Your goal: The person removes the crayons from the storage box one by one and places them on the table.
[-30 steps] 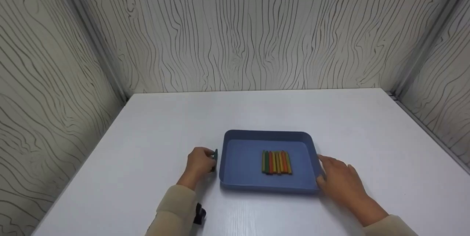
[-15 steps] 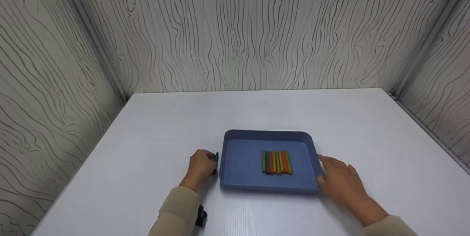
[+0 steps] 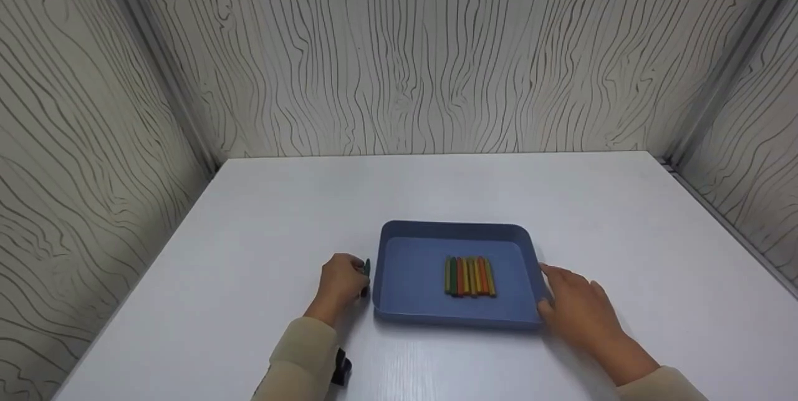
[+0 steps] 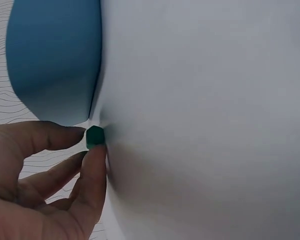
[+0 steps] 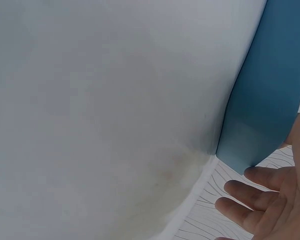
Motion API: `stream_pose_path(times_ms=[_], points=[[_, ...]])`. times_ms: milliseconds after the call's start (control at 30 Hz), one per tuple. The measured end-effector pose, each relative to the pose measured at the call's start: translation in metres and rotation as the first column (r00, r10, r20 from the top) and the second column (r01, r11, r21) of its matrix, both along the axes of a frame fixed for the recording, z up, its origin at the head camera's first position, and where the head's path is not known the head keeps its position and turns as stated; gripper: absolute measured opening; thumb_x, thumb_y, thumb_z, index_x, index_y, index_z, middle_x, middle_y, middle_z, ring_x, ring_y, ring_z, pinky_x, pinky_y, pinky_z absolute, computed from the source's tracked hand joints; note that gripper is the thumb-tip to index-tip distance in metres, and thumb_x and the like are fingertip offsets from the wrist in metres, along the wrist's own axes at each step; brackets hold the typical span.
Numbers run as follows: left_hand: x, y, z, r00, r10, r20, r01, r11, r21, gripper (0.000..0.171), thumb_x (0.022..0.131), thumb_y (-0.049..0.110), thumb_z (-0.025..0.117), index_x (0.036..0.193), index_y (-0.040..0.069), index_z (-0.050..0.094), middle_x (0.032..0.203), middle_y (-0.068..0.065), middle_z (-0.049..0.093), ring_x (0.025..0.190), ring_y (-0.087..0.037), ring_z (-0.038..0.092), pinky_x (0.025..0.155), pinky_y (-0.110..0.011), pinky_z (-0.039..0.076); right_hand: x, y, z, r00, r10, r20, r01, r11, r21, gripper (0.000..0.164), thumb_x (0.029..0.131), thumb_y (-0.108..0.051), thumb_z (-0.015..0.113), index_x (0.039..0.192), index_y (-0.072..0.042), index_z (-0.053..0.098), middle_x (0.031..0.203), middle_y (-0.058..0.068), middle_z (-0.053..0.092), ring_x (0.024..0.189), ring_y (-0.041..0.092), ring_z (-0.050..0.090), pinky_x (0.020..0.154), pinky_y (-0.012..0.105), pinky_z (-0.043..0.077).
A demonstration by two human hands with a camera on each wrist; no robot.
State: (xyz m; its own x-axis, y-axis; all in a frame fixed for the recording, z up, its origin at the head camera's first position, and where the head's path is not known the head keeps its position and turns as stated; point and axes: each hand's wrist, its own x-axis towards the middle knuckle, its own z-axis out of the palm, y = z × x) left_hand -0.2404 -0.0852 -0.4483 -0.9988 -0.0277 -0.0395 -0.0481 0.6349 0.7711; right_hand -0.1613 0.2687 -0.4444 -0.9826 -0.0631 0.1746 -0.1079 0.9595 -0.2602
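In the head view my left hand (image 3: pixel 340 279) is just left of the blue tray (image 3: pixel 424 320), pinching a dark green crayon (image 3: pixel 367 269). The left wrist view shows the green crayon's six-sided end (image 4: pixel 95 136) between thumb and fingertips, at or very close to the table surface. Inside the tray, several green, red, yellow and orange crayons (image 3: pixel 469 276) lie side by side, right of its middle. My right hand (image 3: pixel 576 307) touches the tray's right side. In the right wrist view its fingers (image 5: pixel 240 209) are extended, one fingertip at the tray wall (image 5: pixel 262 100).
The tray stands on a white table (image 3: pixel 299 201). Walls with a wood-grain line pattern (image 3: pixel 399 58) enclose its back and sides. A small black object (image 3: pixel 341 368) shows beside the left sleeve.
My left hand has shifted slightly right and towards me with the green crayon, then stayed nearly still over the last half second. The right hand and tray have not moved.
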Motion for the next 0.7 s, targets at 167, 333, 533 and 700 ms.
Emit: stream_pose_path(times_ms=[167, 333, 533, 700], points=[[-0.001, -0.004, 0.003, 0.999, 0.024, -0.031, -0.024, 1.000, 0.009, 0.036, 0.080, 0.006, 0.068, 0.111, -0.012, 0.062, 0.095, -0.017, 0.065, 0.084, -0.027, 0.064, 0.072, -0.038, 0.052, 0.000, 0.000, 0.000, 1.000, 0.000, 0.004, 0.000, 1.000, 0.002, 0.053, 0.084, -0.012, 0.060, 0.133, 0.006, 0.047, 0.127, 0.029, 0.052, 0.118, 0.047, 0.046, 0.095, 0.064, 0.028], [0.000, -0.008, 0.005, 0.989, 0.053, -0.139, -0.062, 0.996, -0.062, 0.046, 0.084, 0.023, 0.069, 0.117, -0.008, 0.062, 0.110, -0.023, 0.062, 0.104, -0.037, 0.059, 0.087, -0.047, 0.047, -0.001, 0.000, -0.001, 1.000, -0.001, 0.009, 0.001, 1.000, -0.001, 0.054, 0.084, -0.012, 0.060, 0.133, 0.006, 0.047, 0.128, 0.029, 0.051, 0.118, 0.047, 0.045, 0.096, 0.064, 0.028], [0.003, -0.009, 0.011, 0.965, 0.087, -0.248, -0.144, 0.965, -0.221, 0.061, 0.082, 0.042, 0.069, 0.124, -0.002, 0.060, 0.123, -0.023, 0.056, 0.113, -0.040, 0.053, 0.087, -0.054, 0.042, 0.000, 0.000, -0.001, 1.000, 0.007, -0.014, -0.007, 1.000, -0.012, 0.054, 0.084, -0.012, 0.061, 0.133, 0.006, 0.047, 0.127, 0.028, 0.052, 0.118, 0.047, 0.046, 0.095, 0.064, 0.029], [0.002, -0.009, 0.011, 0.957, 0.055, -0.285, -0.156, 0.926, -0.344, 0.084, 0.078, 0.058, 0.067, 0.135, -0.001, 0.049, 0.137, -0.026, 0.045, 0.124, -0.042, 0.042, 0.092, -0.059, 0.035, 0.001, 0.001, 0.000, 1.000, 0.009, -0.025, -0.010, 1.000, -0.016, 0.054, 0.085, -0.012, 0.061, 0.133, 0.006, 0.047, 0.126, 0.029, 0.052, 0.118, 0.048, 0.045, 0.095, 0.065, 0.027]])
